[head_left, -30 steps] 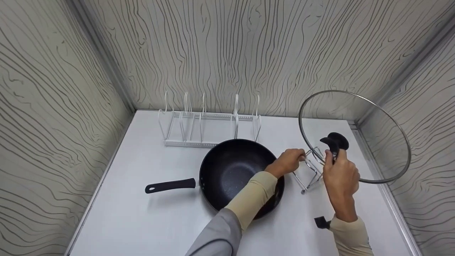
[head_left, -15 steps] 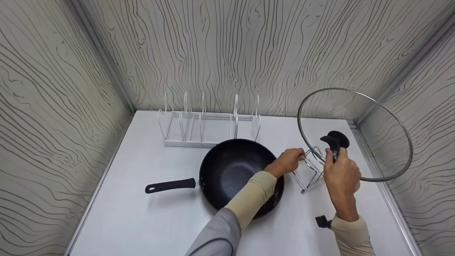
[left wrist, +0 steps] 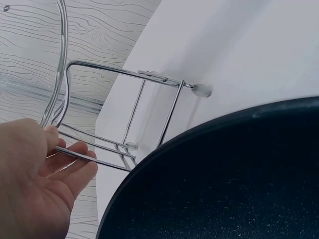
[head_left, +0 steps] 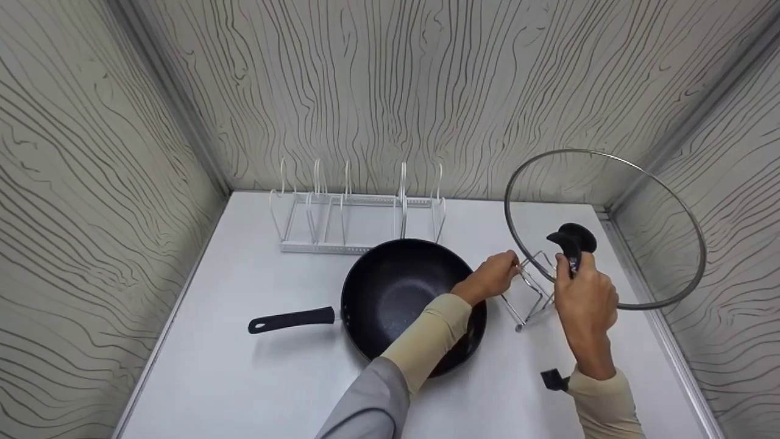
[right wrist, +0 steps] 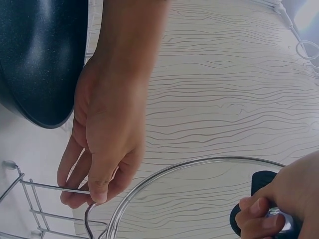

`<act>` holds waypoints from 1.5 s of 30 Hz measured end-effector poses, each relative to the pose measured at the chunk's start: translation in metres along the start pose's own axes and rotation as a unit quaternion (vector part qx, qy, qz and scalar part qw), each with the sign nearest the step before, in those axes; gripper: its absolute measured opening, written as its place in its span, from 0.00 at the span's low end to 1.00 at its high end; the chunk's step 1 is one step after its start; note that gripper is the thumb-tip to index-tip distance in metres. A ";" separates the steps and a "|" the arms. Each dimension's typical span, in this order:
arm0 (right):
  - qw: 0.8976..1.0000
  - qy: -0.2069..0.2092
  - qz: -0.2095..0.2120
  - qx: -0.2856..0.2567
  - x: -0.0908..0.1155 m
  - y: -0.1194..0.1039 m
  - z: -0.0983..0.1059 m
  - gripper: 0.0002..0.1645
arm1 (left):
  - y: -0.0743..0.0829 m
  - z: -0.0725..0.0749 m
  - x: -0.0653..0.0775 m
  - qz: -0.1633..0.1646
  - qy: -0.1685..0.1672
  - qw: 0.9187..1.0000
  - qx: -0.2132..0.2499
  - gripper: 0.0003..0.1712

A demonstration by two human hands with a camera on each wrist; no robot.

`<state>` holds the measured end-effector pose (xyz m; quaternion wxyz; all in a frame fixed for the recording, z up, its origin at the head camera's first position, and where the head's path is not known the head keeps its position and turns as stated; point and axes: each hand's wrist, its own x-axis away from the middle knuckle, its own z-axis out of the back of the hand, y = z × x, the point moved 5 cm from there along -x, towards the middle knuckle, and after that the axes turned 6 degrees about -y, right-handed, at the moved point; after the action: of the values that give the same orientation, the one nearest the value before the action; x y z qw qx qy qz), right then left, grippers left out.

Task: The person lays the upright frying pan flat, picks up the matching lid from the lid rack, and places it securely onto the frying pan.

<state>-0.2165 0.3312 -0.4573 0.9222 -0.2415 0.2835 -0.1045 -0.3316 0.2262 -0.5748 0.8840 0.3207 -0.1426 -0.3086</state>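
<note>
My left hand reaches across the wok and pinches a bar of a small chrome wire stand between thumb and fingers. That stand is tilted up at an angle, with clear round feet on its lower corners in the left wrist view. My right hand grips the black handle of a large round glass lid, which is held up on edge. The lid's metal rim overlaps the top of the stand in the head view. A dark wok lies on the table beneath my left forearm.
Behind the wok stands a white wire rack with several upright loops. The wok's black handle points left over the white table. Wood-patterned panels enclose the table at the back and both sides.
The lid has shifted slightly up and to the left, its rim farther across the stand. Both hands keep their grips, and the wok stays put.
</note>
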 end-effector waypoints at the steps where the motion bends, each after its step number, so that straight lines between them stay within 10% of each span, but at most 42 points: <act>1: 1.000 0.000 -0.001 0.000 0.000 0.000 0.000 0.19 | -0.001 0.001 0.000 0.002 0.002 1.000 0.004 0.10; 45: 0.999 -0.036 -0.004 -0.014 0.004 -0.012 0.009 0.22 | -0.015 0.067 0.043 -0.058 0.070 0.996 0.004 0.11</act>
<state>-0.2089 0.3228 -0.4463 0.9280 -0.2589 0.2504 -0.0953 -0.3354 0.1577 -0.5314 0.8710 0.3531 -0.0631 -0.3357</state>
